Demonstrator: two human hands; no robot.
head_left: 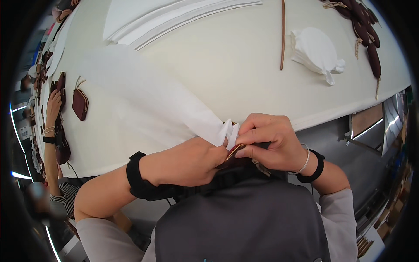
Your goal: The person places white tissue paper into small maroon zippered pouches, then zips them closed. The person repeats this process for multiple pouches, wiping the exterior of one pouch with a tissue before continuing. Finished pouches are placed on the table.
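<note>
In the head view, the maroon pouch is held just off the near edge of the table, close to the dark apron, with its brass zip undone along the part that shows. The left hand is curled closed, its thumb side against the zip edge and most of its fingertips hidden; it appears to grip the pouch. The right hand is closed in a pinch, thumb on the zip edge and forefinger against the gathered end of a thin white sheet. That end is bunched at the mouth; how much is already inside cannot be told, but the long rest of the sheet trails out across the table, so the filling looks barely begun and the zip remains to be drawn shut. The pale-covered table carries a stack of white sheets, a brown rod, a crumpled white bundle and, at far right, a heap of maroon pouches. At left lies a single pouch, near a co-worker's hand on more pouches. Beyond are grey floor and a brown panel.
</note>
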